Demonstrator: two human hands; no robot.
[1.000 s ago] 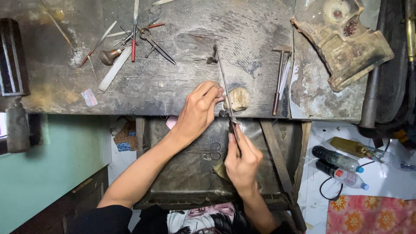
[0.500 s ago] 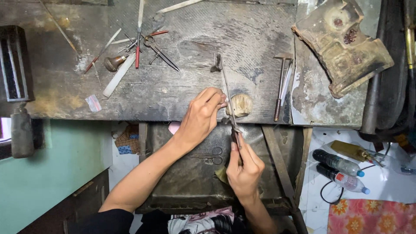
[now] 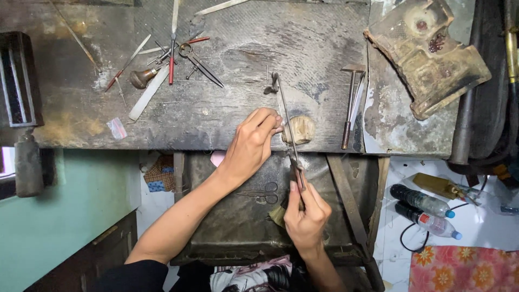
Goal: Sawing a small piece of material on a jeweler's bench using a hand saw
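Needle file, long, thin and steel-grey, lies slanted across the front edge of the scarred workbench, its tip toward 12 o'clock and its handle toward 6. My right hand pinches that handle end between thumb and fingertips. My left hand, at 9 o'clock of the file, presses its fingers together on something too small to make out against the wooden bench pin. I judge the file stiff, light and brittle, its teeth rough rather than slippery, so best held at the handle. Loose hand tools lie at 10 o'clock; a small hammer rests at 3 o'clock.
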